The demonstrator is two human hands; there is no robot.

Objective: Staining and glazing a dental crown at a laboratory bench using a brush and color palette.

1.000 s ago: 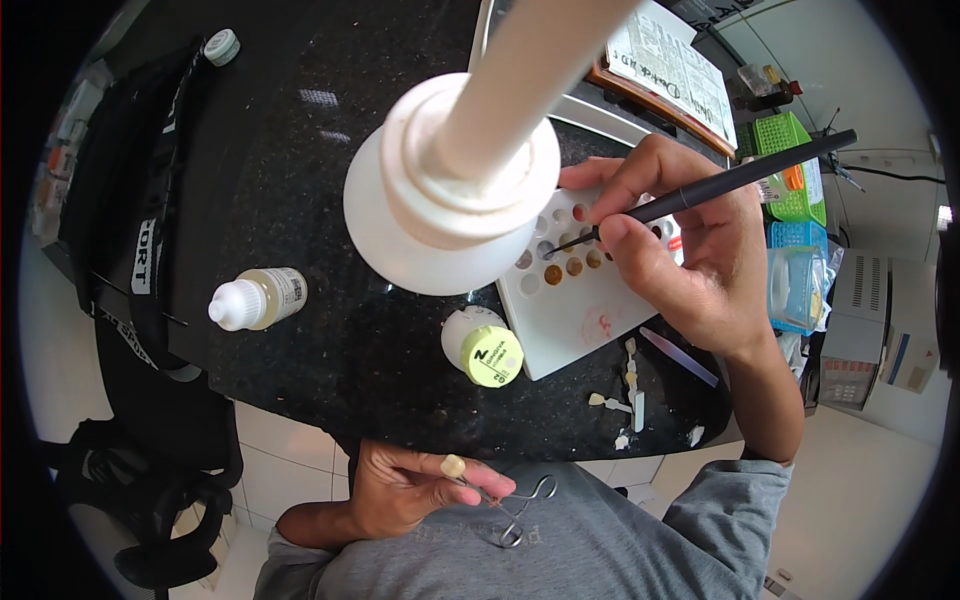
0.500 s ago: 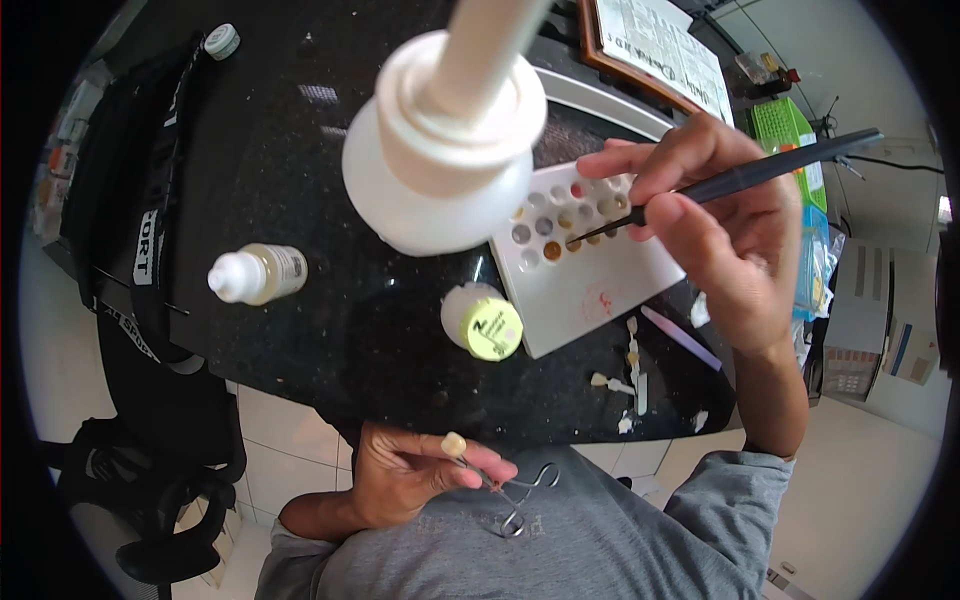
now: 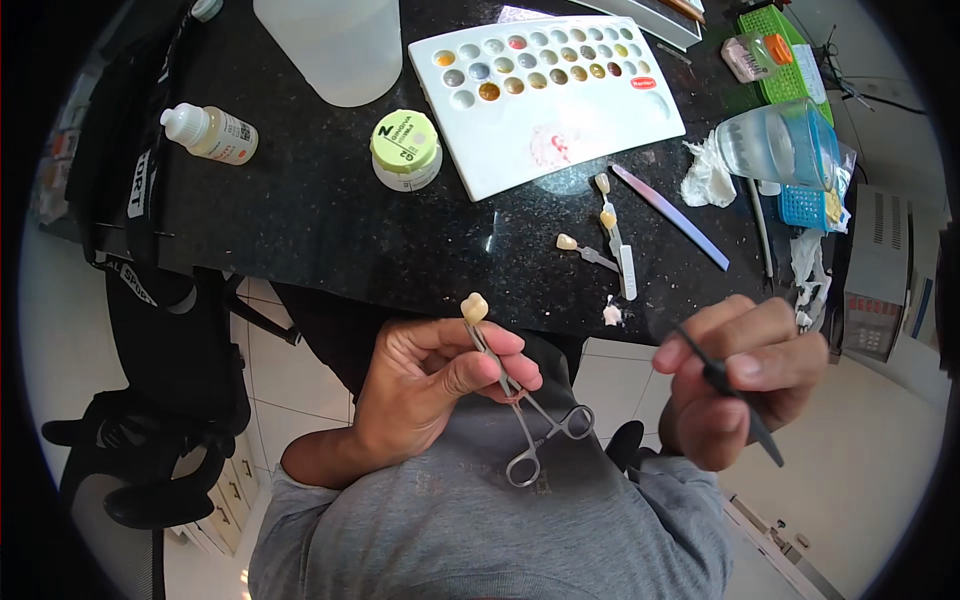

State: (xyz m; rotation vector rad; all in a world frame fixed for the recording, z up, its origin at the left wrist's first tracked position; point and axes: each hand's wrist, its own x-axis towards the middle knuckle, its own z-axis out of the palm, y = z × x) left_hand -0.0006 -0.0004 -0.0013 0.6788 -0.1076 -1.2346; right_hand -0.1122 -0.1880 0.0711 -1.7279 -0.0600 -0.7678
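Note:
My left hand (image 3: 415, 385) is closed around a slim metal hemostat (image 3: 527, 432), its ring handles pointing down toward my shirt. Clamped in the hemostat's tips is a cream tooth crown (image 3: 474, 307), held up near the table's front edge. On the right, my right hand (image 3: 775, 365) pinches a dark thin brush (image 3: 766, 440), slightly blurred, its tip toward the upper left and apart from the crown. Beyond both hands lies a white ceramic palette (image 3: 500, 165) whose wells hold yellow, brown, grey and red colours.
Tooth shade tabs (image 3: 627, 272), purple tweezers (image 3: 680, 222) and crumpled tissue (image 3: 708, 172) lie on the black table (image 3: 330, 215). A green-lidded jar (image 3: 406, 150), dropper bottle (image 3: 212, 135) and white translucent container (image 3: 345, 50) stand left. A blue-tinted glass (image 3: 775, 145) lies right.
My right hand has drawn the brush back from the palette wells, toward my body. My left hand still holds the hemostat and crown. The view has shifted, so the table appears higher.

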